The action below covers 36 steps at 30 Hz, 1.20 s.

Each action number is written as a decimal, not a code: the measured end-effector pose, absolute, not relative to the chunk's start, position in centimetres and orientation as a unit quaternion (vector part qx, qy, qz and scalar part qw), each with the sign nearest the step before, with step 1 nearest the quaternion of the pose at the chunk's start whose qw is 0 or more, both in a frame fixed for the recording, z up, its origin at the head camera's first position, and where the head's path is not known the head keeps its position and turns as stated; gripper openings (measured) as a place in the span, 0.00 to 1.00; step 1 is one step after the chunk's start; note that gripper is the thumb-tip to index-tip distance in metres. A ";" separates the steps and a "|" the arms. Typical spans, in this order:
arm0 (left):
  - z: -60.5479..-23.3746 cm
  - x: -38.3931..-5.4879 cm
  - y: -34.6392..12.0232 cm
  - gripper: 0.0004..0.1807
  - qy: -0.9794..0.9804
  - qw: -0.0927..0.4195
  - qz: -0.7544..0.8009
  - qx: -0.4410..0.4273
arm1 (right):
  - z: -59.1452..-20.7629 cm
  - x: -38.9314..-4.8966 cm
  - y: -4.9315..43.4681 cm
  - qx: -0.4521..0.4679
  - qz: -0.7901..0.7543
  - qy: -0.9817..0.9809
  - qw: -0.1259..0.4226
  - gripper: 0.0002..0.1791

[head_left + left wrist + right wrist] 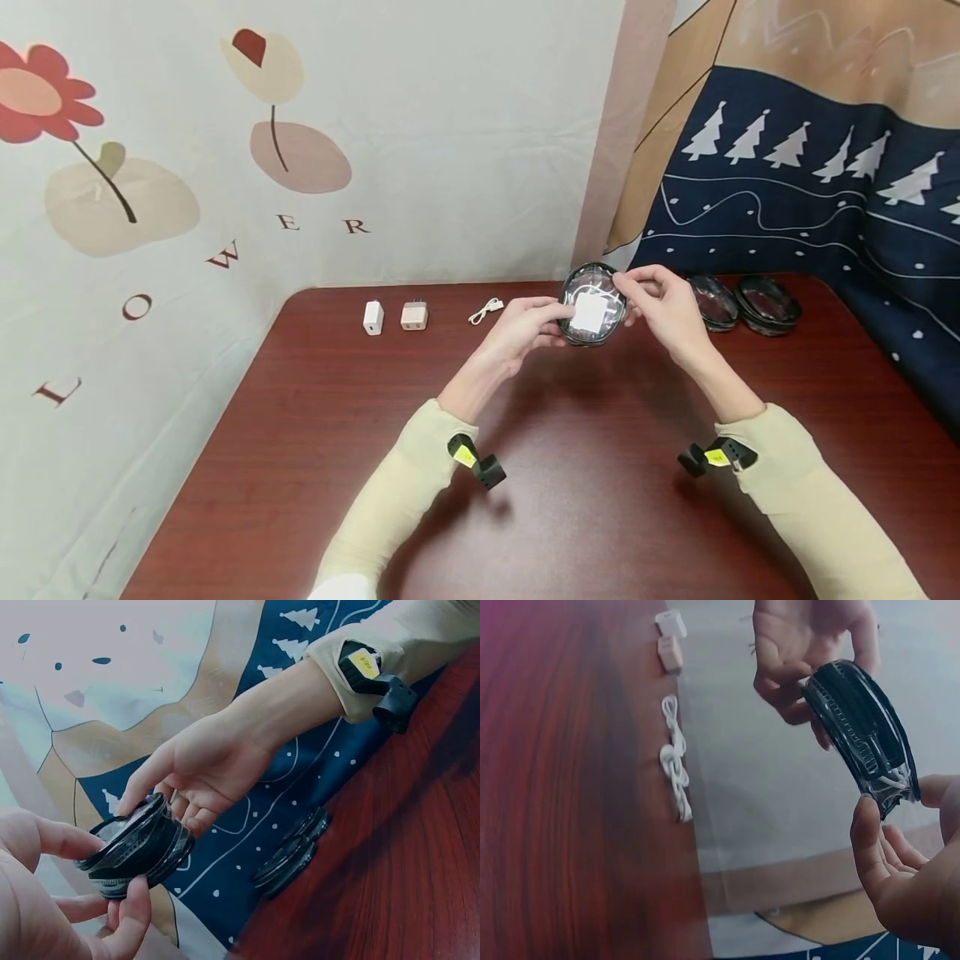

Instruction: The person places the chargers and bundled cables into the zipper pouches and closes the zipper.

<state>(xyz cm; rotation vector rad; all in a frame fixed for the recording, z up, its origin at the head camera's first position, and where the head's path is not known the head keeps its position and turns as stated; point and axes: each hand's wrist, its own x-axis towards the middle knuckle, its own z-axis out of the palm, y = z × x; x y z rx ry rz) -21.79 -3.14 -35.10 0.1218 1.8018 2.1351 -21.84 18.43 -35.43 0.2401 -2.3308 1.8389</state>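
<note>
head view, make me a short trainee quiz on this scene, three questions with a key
1. True or false: only the left hand holds the round transparent black-edged case.
2. Fill in: in the head view, the small white plastic block stands to the ___ of the beige plastic block.
3. Which objects lie just to the right of the right hand in the head view?

Key: 1. False; the right hand pinches its edge too. 2. left. 3. Two similar round black-edged cases.
</note>
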 end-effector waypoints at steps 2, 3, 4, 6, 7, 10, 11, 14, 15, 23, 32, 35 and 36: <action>-35.2 -21.9 -2.9 0.14 0.630 0.176 0.755 0.044 | -35.5 -22.2 18.7 0.076 0.604 -0.789 0.083 0.20; -35.3 -22.0 -2.7 0.14 0.629 0.176 0.756 0.044 | -35.5 -22.4 18.9 0.074 0.598 -0.794 0.084 0.20; -35.4 -22.1 -2.5 0.15 0.631 0.176 0.755 0.043 | -35.5 -22.5 19.1 0.073 0.593 -0.798 0.085 0.20; -35.5 -22.3 -2.0 0.16 0.633 0.171 0.754 0.040 | -35.6 -22.9 19.4 0.071 0.583 -0.804 0.088 0.22; -35.6 -22.3 -1.8 0.16 0.635 0.165 0.754 0.037 | -35.7 -23.1 19.5 0.070 0.578 -0.808 0.090 0.22; -35.8 -22.6 -1.0 0.18 0.638 0.144 0.756 0.029 | -36.0 -23.4 19.8 0.067 0.562 -0.819 0.095 0.24; -35.9 -22.6 -0.7 0.17 0.636 0.137 0.759 0.027 | -36.0 -23.5 19.9 0.066 0.557 -0.822 0.096 0.24; -36.2 -22.9 0.1 0.16 0.632 0.118 0.766 0.016 | -36.2 -23.6 20.2 0.062 0.543 -0.831 0.099 0.24; -36.2 -23.0 0.4 0.16 0.629 0.115 0.768 0.014 | -36.2 -23.6 20.2 0.062 0.540 -0.833 0.100 0.23; -36.7 -23.9 2.4 0.16 0.613 0.092 0.785 -0.021 | -36.7 -23.9 20.4 0.072 0.539 -0.834 0.097 0.21; -38.5 -24.9 4.4 0.20 0.631 0.077 0.771 -0.043 | -37.6 -24.8 21.1 0.076 0.507 -0.852 0.104 0.21; -39.2 -25.1 5.0 0.17 0.641 0.052 0.764 -0.049 | -38.2 -25.1 21.5 0.072 0.500 -0.857 0.104 0.21; -39.4 -25.2 5.2 0.16 0.645 0.044 0.761 -0.052 | -38.4 -25.2 21.6 0.069 0.497 -0.859 0.104 0.20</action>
